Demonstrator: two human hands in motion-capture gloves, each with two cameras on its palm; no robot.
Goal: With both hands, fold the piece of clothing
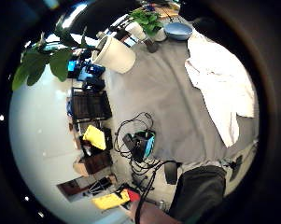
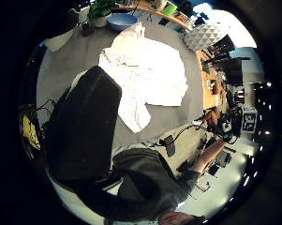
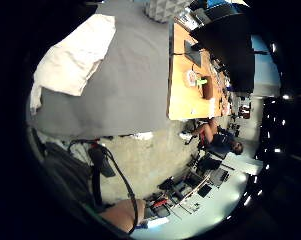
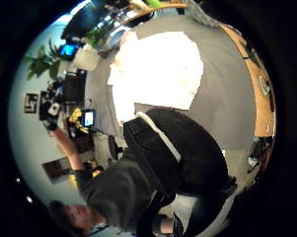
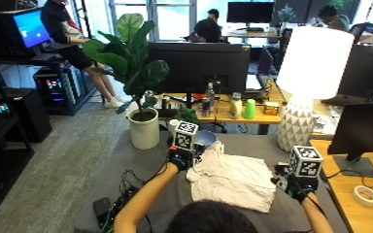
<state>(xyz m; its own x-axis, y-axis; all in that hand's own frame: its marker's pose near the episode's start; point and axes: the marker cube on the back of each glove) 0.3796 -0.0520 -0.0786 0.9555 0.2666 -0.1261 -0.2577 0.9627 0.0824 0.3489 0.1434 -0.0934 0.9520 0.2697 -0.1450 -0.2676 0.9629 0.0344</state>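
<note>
Person's head at the near edge of the outside view, both forearms reaching forward over the grey table.

Piece of clothing: white, crumpled, lying flat on the table in a rough heap, broad at the near end and narrowing toward the far end. Wrinkled surface, edges uneven; a loose strip trails off one side, seen in the left little finger side palm view. In the thumb side views it spreads wide across the grey.

Left hand: just beside the clothing's left far edge, above the table. Grip state cannot be told; fingers not visible.

Right hand: beside the clothing's right near edge, apart from it. Grip state cannot be told.

Beyond the clothing: a blue bowl just past its far tip; a white lamp with a faceted base to its far right; a potted plant in a white pot to its far left.
</note>
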